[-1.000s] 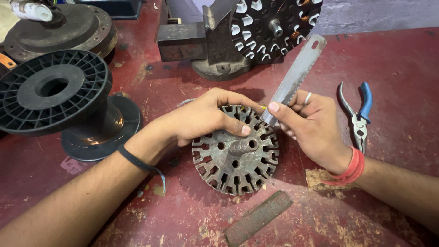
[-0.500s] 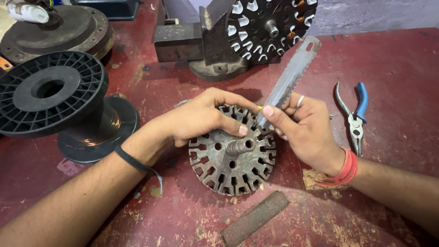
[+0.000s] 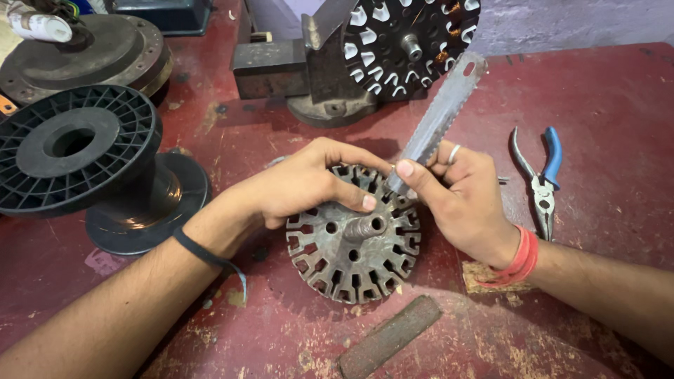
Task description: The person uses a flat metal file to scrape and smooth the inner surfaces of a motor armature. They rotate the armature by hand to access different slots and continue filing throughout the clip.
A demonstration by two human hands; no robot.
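A round slotted metal stator core (image 3: 351,253) lies flat on the worn red table (image 3: 604,112). My left hand (image 3: 302,184) rests over its upper left rim, thumb pressed on the top face. In my right hand (image 3: 463,200) I grip a flat toothed metal blade (image 3: 439,119), which slants up and to the right. Its lower end sits at the core's upper right slots, between my thumb and fingers.
A large black plastic spool (image 3: 77,151) stands at the left. Behind the core a second wound stator (image 3: 404,42) is held on a metal stand (image 3: 309,77). Blue-handled pliers (image 3: 540,179) lie at the right. A rusty flat bar (image 3: 390,337) lies near the front edge.
The blade's lower end has shifted slightly along the core's upper right slots, and my right hand has moved with it. My left hand stays on the core.
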